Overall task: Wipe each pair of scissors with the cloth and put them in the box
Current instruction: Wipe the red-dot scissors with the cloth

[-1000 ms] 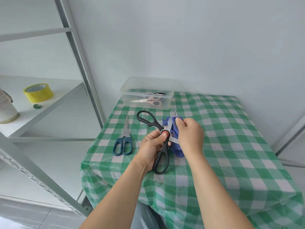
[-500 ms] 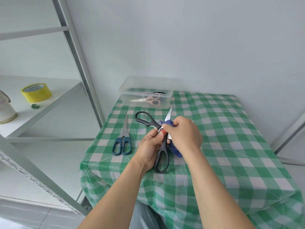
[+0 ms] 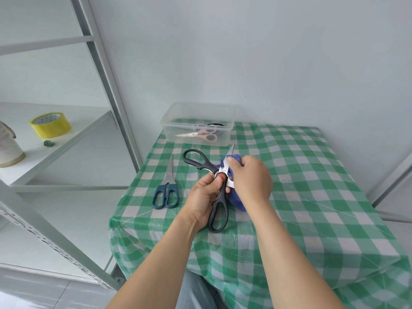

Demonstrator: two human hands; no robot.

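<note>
Bright, even daylight; shadows soft and faint. Sharp focus throughout, with wide-angle bending of the shelf (image 3: 107,70) frame at the edges.

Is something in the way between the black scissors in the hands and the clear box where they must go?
Nothing visible does. The black scissors are held just in front of the open box, with only bare tablecloth between them. The blue scissors lie off to the left.

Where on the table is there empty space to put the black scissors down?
Bare: the right side of the table, past the right hand, and the near strip below both hands. Crowded: the left, where the blue scissors lie beside the left hand, with the box behind them.
</note>
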